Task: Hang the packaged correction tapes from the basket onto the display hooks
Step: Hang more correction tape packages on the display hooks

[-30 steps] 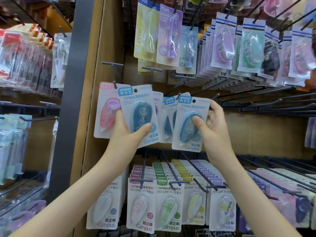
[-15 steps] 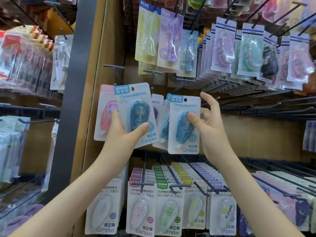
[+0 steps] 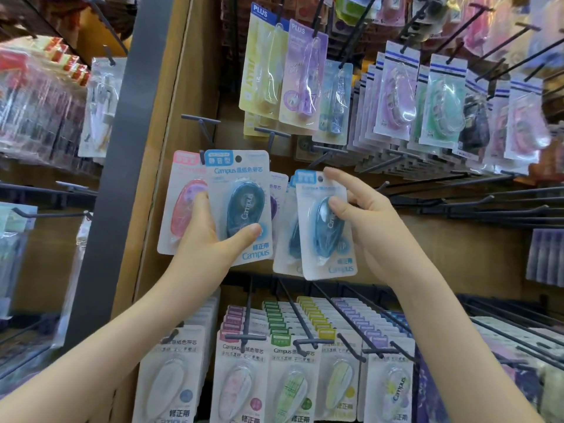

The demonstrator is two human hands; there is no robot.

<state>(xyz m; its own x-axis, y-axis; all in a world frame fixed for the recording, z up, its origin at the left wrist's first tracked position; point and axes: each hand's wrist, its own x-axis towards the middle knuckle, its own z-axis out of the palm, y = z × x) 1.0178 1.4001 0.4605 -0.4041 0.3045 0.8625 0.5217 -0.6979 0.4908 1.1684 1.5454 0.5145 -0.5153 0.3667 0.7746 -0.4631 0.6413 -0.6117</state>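
Observation:
My left hand [image 3: 210,239] holds a blue Campus correction tape pack [image 3: 241,206] upright, thumb across its lower front, in front of a pink pack [image 3: 183,203] that hangs on a hook. My right hand [image 3: 363,215] pinches a second blue pack [image 3: 323,227] by its right edge, index finger at the card's top. Just behind it hang more blue packs [image 3: 288,236]. A bare black hook [image 3: 323,158] juts out above the right-hand pack. The basket is out of sight.
Long bare black hooks [image 3: 457,193] run to the right of my right hand. Pastel Campus packs [image 3: 290,377] hang in the row below, PLUS packs [image 3: 287,71] and other tapes above. A grey upright post [image 3: 128,148] stands at the left.
My right hand has slid its blue pack left and turned it upright, close to the hanging blue packs. My left hand and its pack have held their place.

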